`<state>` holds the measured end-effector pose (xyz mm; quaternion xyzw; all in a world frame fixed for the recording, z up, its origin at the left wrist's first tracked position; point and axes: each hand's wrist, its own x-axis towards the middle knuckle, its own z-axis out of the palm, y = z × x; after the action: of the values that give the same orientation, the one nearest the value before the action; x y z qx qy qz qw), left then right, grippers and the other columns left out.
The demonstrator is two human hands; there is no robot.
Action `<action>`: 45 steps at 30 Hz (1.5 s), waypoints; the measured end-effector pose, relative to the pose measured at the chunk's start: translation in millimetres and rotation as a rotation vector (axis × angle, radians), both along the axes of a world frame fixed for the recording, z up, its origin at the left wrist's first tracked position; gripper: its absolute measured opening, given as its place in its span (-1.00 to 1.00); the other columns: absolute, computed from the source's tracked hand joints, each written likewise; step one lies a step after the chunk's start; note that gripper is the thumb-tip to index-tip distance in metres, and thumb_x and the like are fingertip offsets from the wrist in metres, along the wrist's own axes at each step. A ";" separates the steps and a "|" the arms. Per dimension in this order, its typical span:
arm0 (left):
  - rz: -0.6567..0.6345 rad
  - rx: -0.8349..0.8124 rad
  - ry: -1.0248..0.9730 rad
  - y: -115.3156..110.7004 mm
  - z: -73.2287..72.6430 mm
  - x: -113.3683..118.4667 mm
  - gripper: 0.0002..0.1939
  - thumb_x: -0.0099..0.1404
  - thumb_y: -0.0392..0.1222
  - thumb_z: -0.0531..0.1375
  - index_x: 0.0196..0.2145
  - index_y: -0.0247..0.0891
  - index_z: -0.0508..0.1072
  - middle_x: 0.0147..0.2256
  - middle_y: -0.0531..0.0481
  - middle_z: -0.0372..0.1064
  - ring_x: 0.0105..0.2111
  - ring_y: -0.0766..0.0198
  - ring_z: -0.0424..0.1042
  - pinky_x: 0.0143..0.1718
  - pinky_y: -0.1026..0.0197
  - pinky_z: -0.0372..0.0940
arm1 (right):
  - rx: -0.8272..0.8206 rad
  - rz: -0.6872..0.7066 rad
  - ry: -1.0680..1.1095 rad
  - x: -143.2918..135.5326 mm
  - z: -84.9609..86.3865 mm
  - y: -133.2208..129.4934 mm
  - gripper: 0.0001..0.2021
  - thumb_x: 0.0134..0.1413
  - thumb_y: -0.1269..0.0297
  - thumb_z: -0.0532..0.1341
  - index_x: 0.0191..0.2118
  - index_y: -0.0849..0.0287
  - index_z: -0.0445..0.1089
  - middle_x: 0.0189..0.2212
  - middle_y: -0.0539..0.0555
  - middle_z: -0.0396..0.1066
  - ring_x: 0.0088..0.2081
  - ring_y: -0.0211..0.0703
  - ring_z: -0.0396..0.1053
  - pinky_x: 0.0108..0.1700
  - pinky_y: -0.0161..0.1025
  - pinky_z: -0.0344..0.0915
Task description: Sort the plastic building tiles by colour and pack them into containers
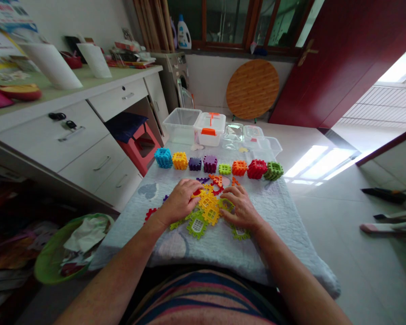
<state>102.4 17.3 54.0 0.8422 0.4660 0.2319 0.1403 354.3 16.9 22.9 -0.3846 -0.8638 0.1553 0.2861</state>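
Several yellow interlocking pieces (210,212) lie in the middle of the loose pieces on the cloth-covered table (274,234). My left hand (180,201) rests at their left, fingers curved over a red piece (196,192); its grip underneath is hidden. At the right, my right hand (241,207) has its fingers apart, over and beside a green piece (226,204). Nearer to me are a green piece with a lattice window (196,225) and another green piece (241,232). Red pieces (150,214) lie left, and orange pieces (216,180) lie beyond my hands.
A row of stacked pieces sorted by colour, from blue (163,158) to dark green (274,171), crosses the table. Behind it stand an open clear bin (182,126) and a lidded box (210,130). A green basket (50,257) is at the left, beside the table.
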 end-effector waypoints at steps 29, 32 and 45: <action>0.091 -0.094 -0.164 3.0 23.0 2.1 -0.95 0.19 -0.26 0.19 -0.38 -0.22 0.35 -0.31 0.02 0.33 -0.26 0.21 0.35 -0.18 0.16 0.26 | -0.032 -0.359 0.248 17.5 -12.1 14.9 -0.93 0.09 0.33 0.18 -0.29 0.11 0.40 -0.31 0.05 0.28 -0.29 -0.16 0.30 -0.21 -0.21 0.28; 0.230 0.046 -0.220 7.0 18.6 -6.0 -0.94 0.20 -0.28 0.19 -0.39 -0.21 0.33 -0.31 0.02 0.31 -0.23 0.21 0.34 -0.13 0.14 0.25 | -0.116 -0.245 0.180 14.3 -11.9 12.4 -0.87 0.06 0.26 0.24 -0.24 0.13 0.41 -0.29 0.05 0.29 -0.29 -0.18 0.31 -0.23 -0.23 0.29; 0.057 0.064 0.080 2.9 -5.8 4.2 -0.96 0.23 -0.30 0.22 -0.36 -0.22 0.40 -0.23 -0.05 0.35 -0.15 0.13 0.29 -0.07 0.09 0.26 | -0.110 -0.280 0.280 18.5 -14.2 15.2 -0.91 0.07 0.34 0.18 -0.31 0.19 0.41 -0.40 -0.02 0.24 -0.50 -0.32 0.17 -0.43 -0.31 0.16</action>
<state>106.7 20.1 48.2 0.8412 0.4874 0.2169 0.0877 372.8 32.1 8.6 -0.4907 -0.7440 0.2126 0.4006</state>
